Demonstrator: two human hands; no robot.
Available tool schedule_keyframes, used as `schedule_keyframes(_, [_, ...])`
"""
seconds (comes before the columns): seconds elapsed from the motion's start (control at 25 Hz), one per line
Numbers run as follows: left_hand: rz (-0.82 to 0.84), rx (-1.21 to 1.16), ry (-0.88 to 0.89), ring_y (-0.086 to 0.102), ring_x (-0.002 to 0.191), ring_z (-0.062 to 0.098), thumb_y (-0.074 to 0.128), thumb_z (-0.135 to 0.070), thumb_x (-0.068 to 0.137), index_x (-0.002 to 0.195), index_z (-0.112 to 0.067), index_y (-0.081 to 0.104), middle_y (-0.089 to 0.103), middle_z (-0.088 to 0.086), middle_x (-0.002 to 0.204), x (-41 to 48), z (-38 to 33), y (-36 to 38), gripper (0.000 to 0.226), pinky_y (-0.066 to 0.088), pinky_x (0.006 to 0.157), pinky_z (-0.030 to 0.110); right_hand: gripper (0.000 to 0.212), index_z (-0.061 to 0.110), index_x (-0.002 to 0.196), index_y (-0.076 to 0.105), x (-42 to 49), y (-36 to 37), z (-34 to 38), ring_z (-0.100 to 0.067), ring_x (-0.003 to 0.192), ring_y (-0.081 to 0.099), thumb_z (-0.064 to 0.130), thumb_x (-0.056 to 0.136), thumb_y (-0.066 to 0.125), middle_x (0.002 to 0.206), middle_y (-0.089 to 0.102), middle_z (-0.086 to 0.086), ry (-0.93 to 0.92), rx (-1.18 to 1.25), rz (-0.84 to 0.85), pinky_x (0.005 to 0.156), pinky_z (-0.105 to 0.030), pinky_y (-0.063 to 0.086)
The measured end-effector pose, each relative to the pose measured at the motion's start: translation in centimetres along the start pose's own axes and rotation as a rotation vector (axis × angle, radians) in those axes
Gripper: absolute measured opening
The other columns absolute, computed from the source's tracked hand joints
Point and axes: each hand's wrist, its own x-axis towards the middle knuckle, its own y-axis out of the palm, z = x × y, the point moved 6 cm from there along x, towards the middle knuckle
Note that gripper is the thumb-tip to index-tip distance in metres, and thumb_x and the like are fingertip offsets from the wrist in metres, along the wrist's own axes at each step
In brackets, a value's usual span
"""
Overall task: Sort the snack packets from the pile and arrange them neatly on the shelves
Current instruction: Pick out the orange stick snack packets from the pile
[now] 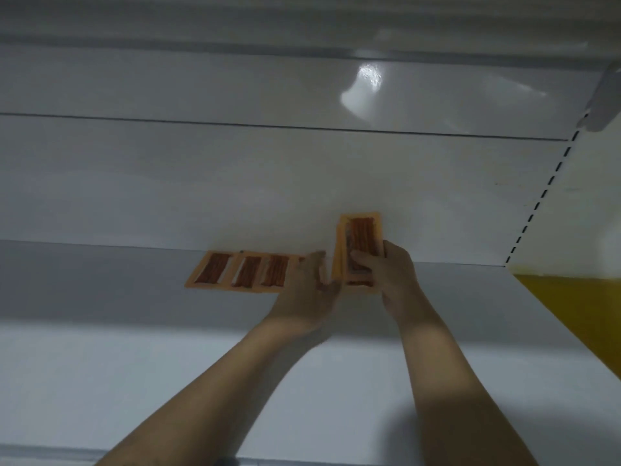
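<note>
While my right hand (393, 274) clamps a stack (361, 237) of orange packets upright, thumb across its face and fingers round its right edge, my left hand (305, 290) reaches in between that stack and the row (242, 272) lying flat at the back of the shelf (134, 364). The left hand is blurred, so I cannot tell whether its fingers pinch a packet or only lie stretched over the row's right end.

Step in hand, as I judge it: lay the next packet down at the row's right end.
- Peel one packet from the front of the stack.
- Keep the right grip firm so the rest do not fan out.
- Set it face up, just beside the last packet, long edges parallel, far edge in line with its neighbours along the back wall (235, 183).

Count:
- Row: three packets plainly seen, plus a sliver at my left fingertips that may be a fourth.
- Stack: at least two layered edges; the exact number is hidden.
- Kinds: one only, orange with brown sticks.
- Pile: out of view.
</note>
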Motion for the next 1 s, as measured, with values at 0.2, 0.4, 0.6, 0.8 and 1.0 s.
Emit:
schedule_keyframes(0.2, [0.012, -0.358, -0.168, 0.071, 0.095, 0.029, 0.062, -0.018, 0.095, 0.122, -0.007, 0.061, 0.071, 0.013, 0.111, -1.2, 1.7, -3.9, 0.029, 0.058, 0.08, 0.053, 0.02, 0.005, 0.096, 0.071, -2.7, 5.8, -0.1, -0.031, 0.085, 0.069, -0.007, 0.081, 0.065, 0.094, 0.073, -0.016, -0.036, 0.139, 0.257, 0.081, -0.046, 0.054])
schedule_keyframes(0.4, [-0.172, -0.466, -0.204, 0.069, 0.078, 0.028, 0.07, -0.028, 0.063, 0.091, -0.017, 0.064, 0.07, 0.009, 0.086, -5.0, 4.2, -9.6, 0.031, 0.059, 0.065, 0.045, 0.015, 0.004, 0.094, 0.07, -5.0, 10.1, 0.2, -0.026, 0.082, 0.069, -0.005, 0.081, 0.069, 0.089, 0.073, -0.011, -0.023, 0.096, 0.343, 0.075, -0.039, 0.056])
schedule_keyframes(0.6, [-0.289, -0.422, -0.296, 0.067, 0.066, 0.026, 0.078, -0.024, 0.08, 0.1, 0.001, 0.066, 0.071, 0.017, 0.082, -7.2, 8.8, -14.0, 0.034, 0.056, 0.054, 0.033, 0.018, 0.014, 0.085, 0.072, -5.8, 13.8, 0.2, -0.019, 0.075, 0.07, -0.003, 0.078, 0.073, 0.079, 0.074, -0.002, -0.04, -0.016, 0.342, 0.071, -0.033, 0.056])
schedule_keyframes(0.8, [-0.339, -0.18, -0.388, 0.062, 0.062, 0.024, 0.067, -0.023, 0.089, 0.079, -0.004, 0.063, 0.07, 0.011, 0.074, -8.5, 13.1, -18.8, 0.021, 0.045, 0.048, 0.023, 0.015, 0.012, 0.085, 0.074, -6.8, 16.4, -0.4, -0.017, 0.074, 0.072, -0.002, 0.079, 0.073, 0.077, 0.075, -0.001, 0.023, 0.043, 0.315, 0.067, -0.03, 0.057])
schedule_keyframes(1.0, [-0.222, 0.148, -0.356, 0.064, 0.076, 0.023, 0.069, -0.035, 0.087, 0.088, -0.013, 0.054, 0.066, 0.002, 0.078, -9.2, 14.0, -19.9, 0.026, 0.046, 0.06, 0.028, 0.024, 0.014, 0.091, 0.072, -9.0, 18.0, -1.3, -0.024, 0.088, 0.072, 0.004, 0.069, 0.079, 0.095, 0.074, -0.005, 0.019, 0.009, 0.269, 0.079, -0.045, 0.059])
